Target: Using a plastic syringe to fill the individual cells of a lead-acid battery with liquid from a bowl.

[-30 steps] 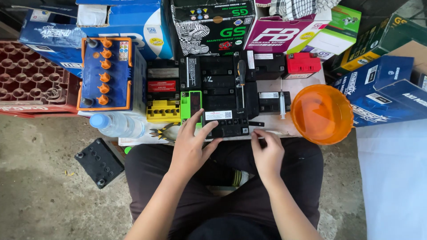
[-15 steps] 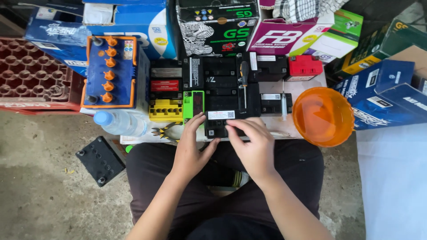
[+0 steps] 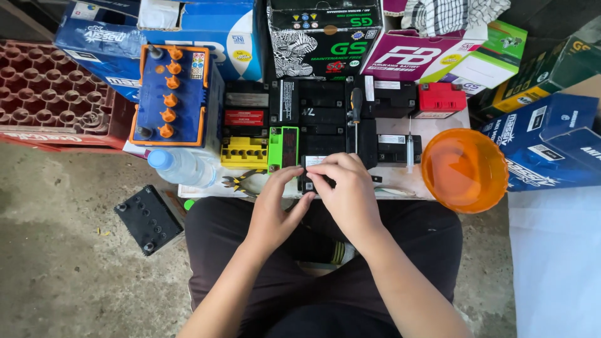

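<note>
My left hand and my right hand meet over a small black battery at the near edge of a low work board. Both hands have their fingers closed on its front edge and white label. My right hand covers most of the battery's top. Behind it lie several more black batteries with a black-handled screwdriver resting on them. A green-cased battery stands just left of my fingers. Pliers with yellow grips lie by my left thumb.
An orange bowl of liquid sits at the right. A syringe lies near it. A clear water bottle, a yellow battery and a blue battery with orange caps are left. Cartons line the back. A black battery lid lies on the concrete floor.
My right hand has moved left from the board's right edge onto the small black battery, joining my left hand there. The view has tilted slightly downward.
</note>
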